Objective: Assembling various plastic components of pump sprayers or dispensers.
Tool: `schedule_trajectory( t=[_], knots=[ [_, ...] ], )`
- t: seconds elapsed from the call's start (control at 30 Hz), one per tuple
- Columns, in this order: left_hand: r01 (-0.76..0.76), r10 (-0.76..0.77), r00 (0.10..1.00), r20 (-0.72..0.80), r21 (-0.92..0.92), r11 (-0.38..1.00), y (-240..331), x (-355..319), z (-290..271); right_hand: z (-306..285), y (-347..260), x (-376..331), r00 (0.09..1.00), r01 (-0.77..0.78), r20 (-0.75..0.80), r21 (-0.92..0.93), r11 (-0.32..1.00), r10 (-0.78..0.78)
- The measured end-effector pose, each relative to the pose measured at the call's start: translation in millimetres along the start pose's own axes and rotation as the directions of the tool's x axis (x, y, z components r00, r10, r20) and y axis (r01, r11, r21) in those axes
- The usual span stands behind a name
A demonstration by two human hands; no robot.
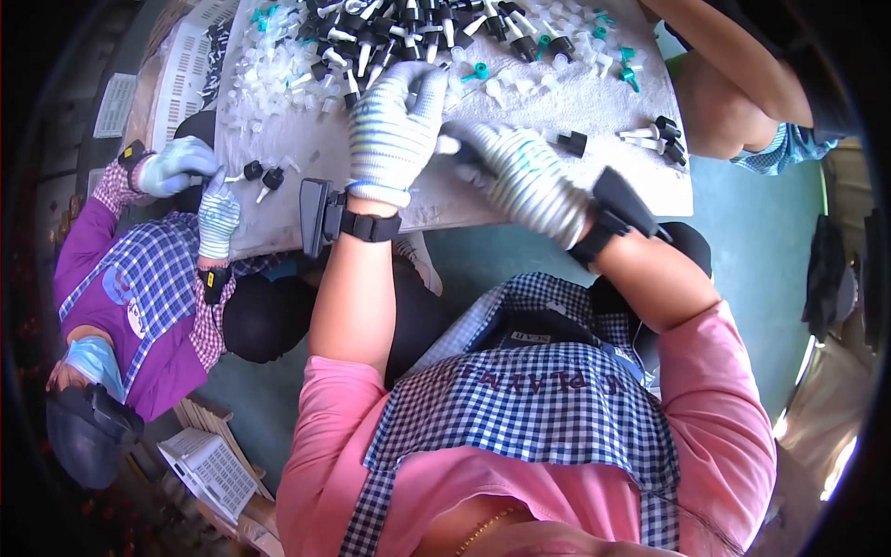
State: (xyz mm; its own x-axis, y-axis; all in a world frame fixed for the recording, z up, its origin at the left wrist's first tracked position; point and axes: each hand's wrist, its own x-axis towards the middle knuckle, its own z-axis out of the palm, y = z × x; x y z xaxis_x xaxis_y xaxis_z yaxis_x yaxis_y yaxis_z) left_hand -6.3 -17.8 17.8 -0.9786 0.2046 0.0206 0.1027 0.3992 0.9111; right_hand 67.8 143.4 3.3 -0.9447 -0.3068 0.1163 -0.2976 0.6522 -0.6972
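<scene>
My left hand point(394, 125) curls loosely over a small white plastic piece point(448, 145), steadying it while my right hand point(520, 167) pinches it from the other side, both low over the cloth-covered bench point(613, 102) beside the heap of black-and-white pump nozzles point(408, 32).

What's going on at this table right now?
A person in a pink shirt and checked apron works at a white cloth-covered table. Their gloved left hand and right hand meet over a small white part. A heap of black and white pump caps lies ahead. A co-worker's gloved hands handle similar black caps at the table's left edge.
</scene>
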Motion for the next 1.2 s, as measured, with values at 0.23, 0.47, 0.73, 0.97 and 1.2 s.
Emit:
schedule_trajectory(
  t=[0.23, 0.47, 0.73, 0.97, 1.2],
  knots=[
    [-0.113, 0.114, 0.993, 0.035, 0.587, 0.802, -40, 21, 0, -44, 28, 0, 0.994, -0.082, 0.036, -0.412, 0.907, 0.106],
    [-0.165, 0.176, 0.983, 0.048, 0.647, 0.744, -57, 32, -1, -47, 29, 4, 0.991, -0.031, -0.131, -0.478, 0.878, -0.036],
    [-0.123, 0.122, 0.992, -0.042, -0.025, 0.992, -28, 20, -2, -39, 11, 9, 0.952, -0.26, -0.041, 0.42, 0.87, 0.304],
    [-0.162, 0.189, 0.967, 0.169, -0.164, 0.973, -10, -13, 10, -32, 12, 8, 0.879, -0.313, 0.151, 0.898, 0.31, 0.452],
    [-0.352, 0.185, 0.922, 0.341, 0.534, 0.768, -26, -14, 7, -41, 8, 2, 0.897, -0.36, 0.136, 0.779, 0.514, 0.421]
  ],
)
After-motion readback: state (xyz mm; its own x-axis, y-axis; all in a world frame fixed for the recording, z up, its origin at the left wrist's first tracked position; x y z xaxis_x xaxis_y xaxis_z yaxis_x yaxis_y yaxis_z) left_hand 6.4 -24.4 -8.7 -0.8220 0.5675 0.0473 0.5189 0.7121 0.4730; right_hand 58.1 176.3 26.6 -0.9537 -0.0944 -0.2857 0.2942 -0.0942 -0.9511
